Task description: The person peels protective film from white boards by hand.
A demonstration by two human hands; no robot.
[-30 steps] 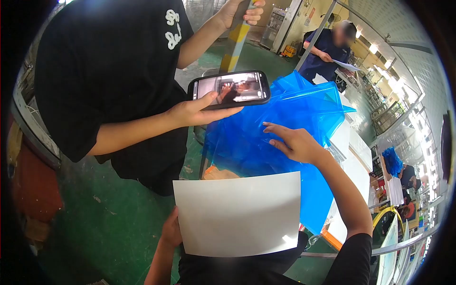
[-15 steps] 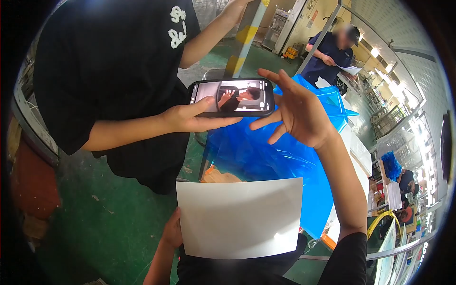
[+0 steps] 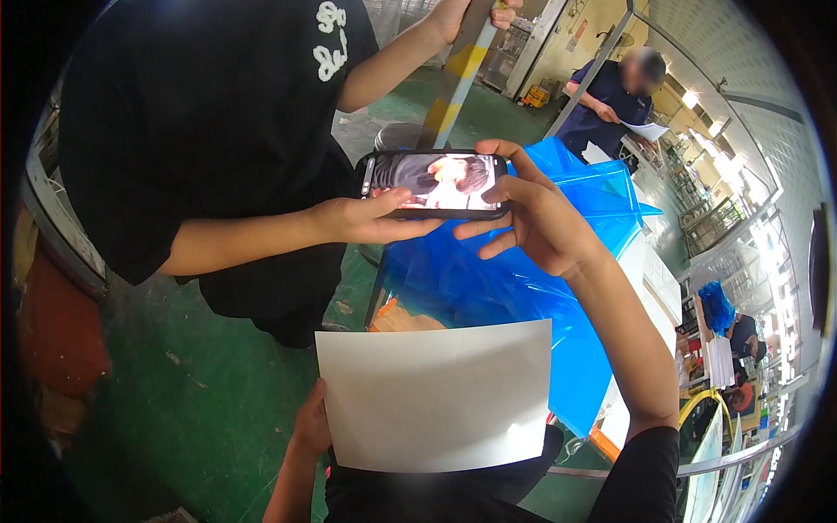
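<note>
My left hand (image 3: 310,422) holds a blank white sheet (image 3: 436,397) by its left edge, with the fingers hidden behind it. The sheet is spread out in front of my body. My right hand (image 3: 547,218) is at the right end of a black-cased smartphone (image 3: 436,185), thumb over the screen and index finger along its upper edge. Its other fingers stick out below the phone. A co-worker's hand (image 3: 370,216) supports the same phone from the left. The lit screen shows a picture of a person, turned sideways.
Blue plastic film (image 3: 488,275) covers a work surface beyond the sheet. A co-worker in a black shirt (image 3: 200,122) stands close at left, other hand on a yellow-striped post (image 3: 458,83). Farther back, another person (image 3: 610,100) holds papers. The floor (image 3: 200,418) is green.
My right hand has gone from spread fingers beside the phone to gripping its right end. The screen picture has become a closer view. The co-worker's other hand now shows on the post.
</note>
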